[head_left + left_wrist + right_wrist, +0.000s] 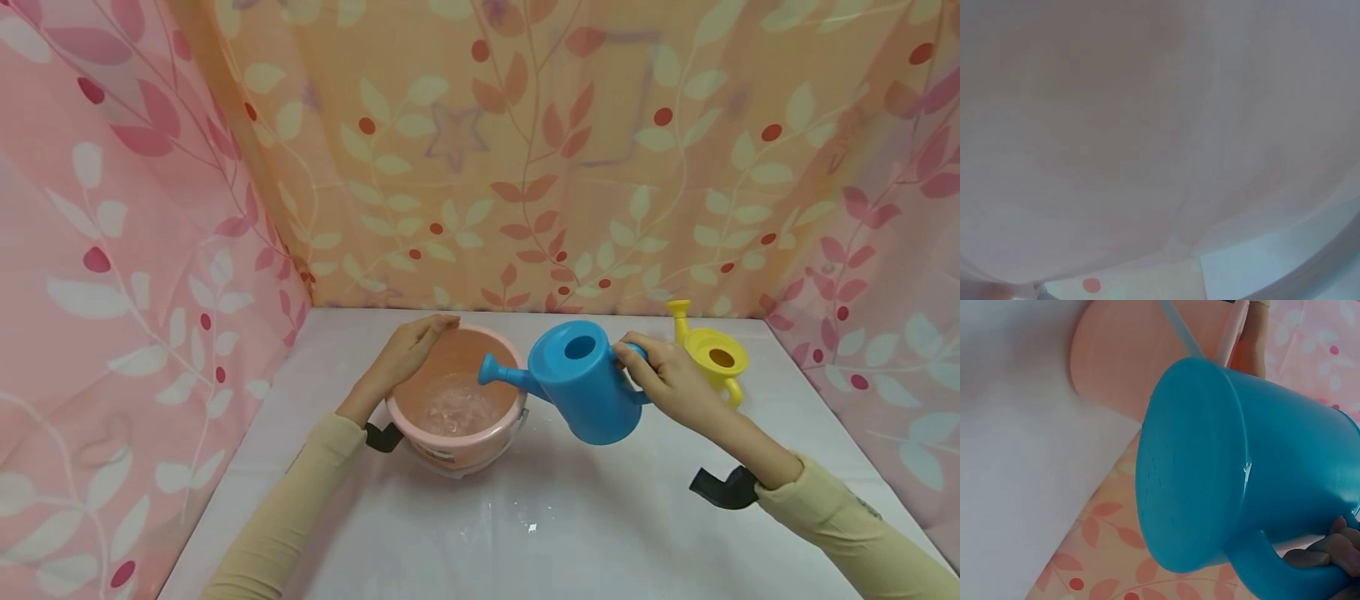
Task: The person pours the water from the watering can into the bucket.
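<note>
My right hand grips the handle of a blue watering can, held up off the table and tilted to the left. Its spout reaches over the right rim of a pink bucket. Inside the bucket, rippled water shows. My left hand rests along the bucket's far left rim with fingers extended. In the right wrist view the can's flat base faces the camera, and curled fingers show at the handle. The bucket's pale wall fills most of the left wrist view, blurred.
A yellow watering can stands at the back right, behind my right hand. Water drops lie on the white table in front of the bucket. Patterned cloth walls the table at the back and both sides.
</note>
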`<state>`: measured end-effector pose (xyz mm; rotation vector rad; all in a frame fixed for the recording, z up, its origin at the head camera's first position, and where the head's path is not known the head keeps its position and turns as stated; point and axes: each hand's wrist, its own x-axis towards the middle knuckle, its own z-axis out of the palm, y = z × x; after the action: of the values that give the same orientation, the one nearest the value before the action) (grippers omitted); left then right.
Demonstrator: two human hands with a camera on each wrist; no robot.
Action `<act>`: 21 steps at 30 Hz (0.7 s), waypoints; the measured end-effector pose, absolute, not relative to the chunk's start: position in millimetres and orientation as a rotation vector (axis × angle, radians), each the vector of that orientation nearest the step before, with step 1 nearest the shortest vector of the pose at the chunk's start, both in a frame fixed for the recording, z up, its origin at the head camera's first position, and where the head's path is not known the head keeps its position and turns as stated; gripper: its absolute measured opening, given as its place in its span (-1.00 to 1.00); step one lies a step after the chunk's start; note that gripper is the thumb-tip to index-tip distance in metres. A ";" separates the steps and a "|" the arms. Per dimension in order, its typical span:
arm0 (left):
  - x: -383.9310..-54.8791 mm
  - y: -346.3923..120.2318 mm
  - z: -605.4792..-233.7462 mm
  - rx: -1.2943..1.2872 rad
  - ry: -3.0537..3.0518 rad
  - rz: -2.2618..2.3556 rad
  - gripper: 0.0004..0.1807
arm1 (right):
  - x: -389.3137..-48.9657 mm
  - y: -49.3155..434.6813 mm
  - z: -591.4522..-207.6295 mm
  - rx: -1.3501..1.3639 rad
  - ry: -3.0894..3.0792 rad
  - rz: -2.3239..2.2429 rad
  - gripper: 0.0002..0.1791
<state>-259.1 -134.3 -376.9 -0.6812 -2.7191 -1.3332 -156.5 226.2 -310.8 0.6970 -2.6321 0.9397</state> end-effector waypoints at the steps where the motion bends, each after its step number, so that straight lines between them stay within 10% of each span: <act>1: -259.0 -134.1 -376.7 -0.675 -2.722 -1.334 -0.46 | -156.7 225.9 -310.7 0.692 -2.637 0.937 -0.80; 21: -258.4 -133.8 -376.0 -0.672 -2.718 -1.338 -0.47 | -155.4 218.2 -303.4 0.686 -2.640 0.855 -0.75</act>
<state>-258.4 -133.8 -376.0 -0.6718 -2.7183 -1.3381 -155.4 218.2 -303.4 0.6856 -2.6405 0.8551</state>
